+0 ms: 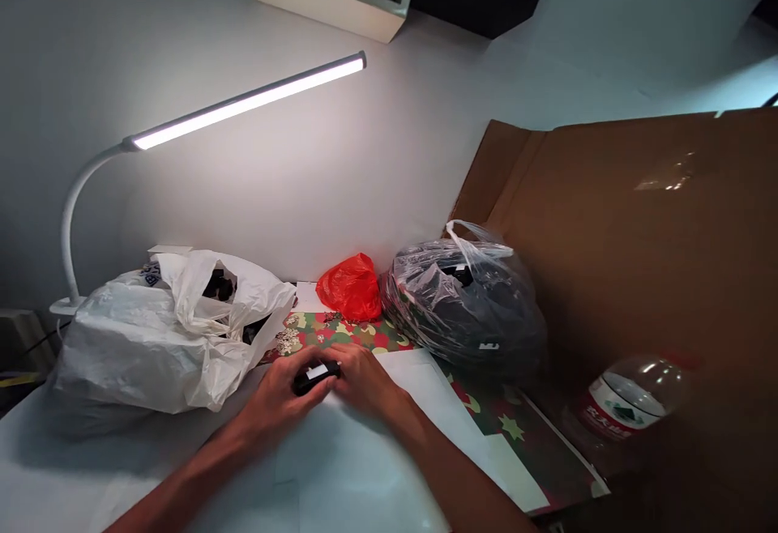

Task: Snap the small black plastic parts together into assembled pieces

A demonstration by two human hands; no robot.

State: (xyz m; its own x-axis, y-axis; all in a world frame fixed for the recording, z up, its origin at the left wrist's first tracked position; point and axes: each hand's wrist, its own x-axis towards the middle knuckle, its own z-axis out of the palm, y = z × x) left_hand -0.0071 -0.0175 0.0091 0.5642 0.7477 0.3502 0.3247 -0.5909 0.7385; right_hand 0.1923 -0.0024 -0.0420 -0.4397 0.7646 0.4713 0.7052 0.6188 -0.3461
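Observation:
My left hand (293,381) is closed around a small black case (316,377) with a white label on its upper side. The case's exact kind does not show. At its right end is my right hand (360,375), fingers curled and close together, touching or nearly touching the case. Whatever lies between those fingers is hidden. Both hands are over white paper (340,468) on the table. Small metal pieces (287,340) lie just beyond my left hand on a camouflage-patterned cover (389,337).
A white plastic bag (146,347) with dark items stands left, beside a lit desk lamp (249,102). Behind my hands sit a red bag (351,286) and a clear bag (462,314) of black items. A cardboard sheet (620,217) and plastic bottle (626,403) stand right.

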